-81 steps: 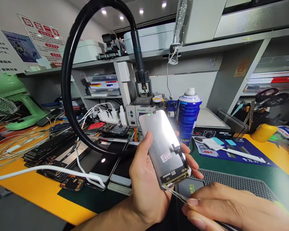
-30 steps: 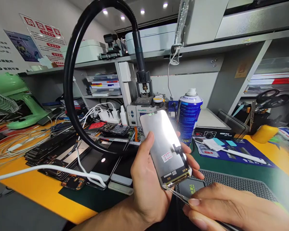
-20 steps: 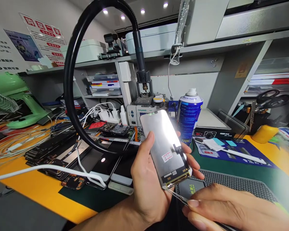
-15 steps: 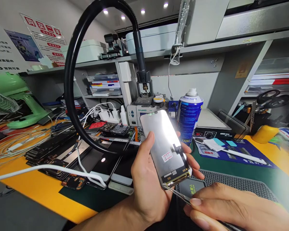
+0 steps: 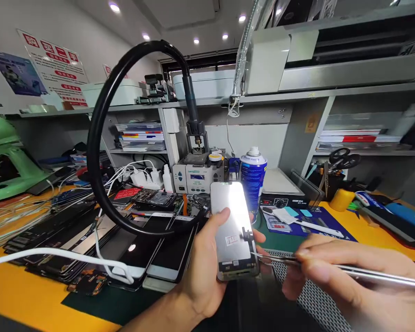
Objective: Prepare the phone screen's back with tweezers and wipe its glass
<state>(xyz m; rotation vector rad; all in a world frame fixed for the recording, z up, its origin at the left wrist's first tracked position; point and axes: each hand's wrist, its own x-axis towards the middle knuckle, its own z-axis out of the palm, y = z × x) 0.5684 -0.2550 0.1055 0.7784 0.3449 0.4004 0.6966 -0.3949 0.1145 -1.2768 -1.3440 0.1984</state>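
In my left hand (image 5: 207, 258) I hold a phone screen (image 5: 230, 221), its silvery back turned toward me. The thumb lies over its left edge and the fingertips show past the right edge. A small white label and a dark flex cable sit on the back of the screen. My right hand (image 5: 342, 272) pinches metal tweezers (image 5: 366, 275) between thumb and fingers. The tweezer tips reach the lower right edge of the screen, by the flex cable; whether they grip anything there I cannot tell.
A thick black hose (image 5: 95, 152) loops above several phones (image 5: 171, 249) on the left. Behind the screen stand a blue spray can (image 5: 252, 177) and a soldering station (image 5: 198, 177). White cable (image 5: 55, 253) crosses the left foreground. A perforated mat (image 5: 318, 309) lies under my right hand.
The tweezer tips have moved from the bottom left corner of the screen to its lower right edge. The screen now stands more upright. My view has tilted up and turned right.
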